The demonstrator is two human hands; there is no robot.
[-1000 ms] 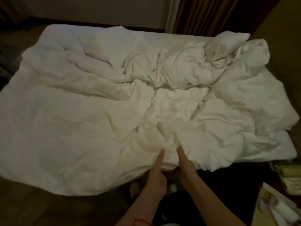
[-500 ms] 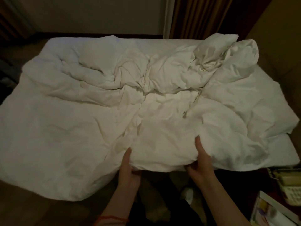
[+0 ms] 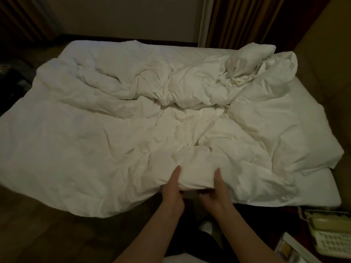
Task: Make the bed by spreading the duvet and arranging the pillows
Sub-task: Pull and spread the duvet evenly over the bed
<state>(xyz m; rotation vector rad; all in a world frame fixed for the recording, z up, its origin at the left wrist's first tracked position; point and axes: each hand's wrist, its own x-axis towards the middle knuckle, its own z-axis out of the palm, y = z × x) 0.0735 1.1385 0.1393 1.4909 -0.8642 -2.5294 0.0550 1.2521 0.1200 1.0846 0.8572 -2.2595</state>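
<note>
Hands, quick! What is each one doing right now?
Left hand: grips the near edge of the white duvet, thumb on top.
Right hand: grips the same bunched edge, thumb on top.

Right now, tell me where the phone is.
In the head view, the phone sits at the lower right, just past the bed's near right corner, right of the right hand.

Rumpled duvet [image 3: 117, 141] across bed [image 3: 321, 188]
</note>
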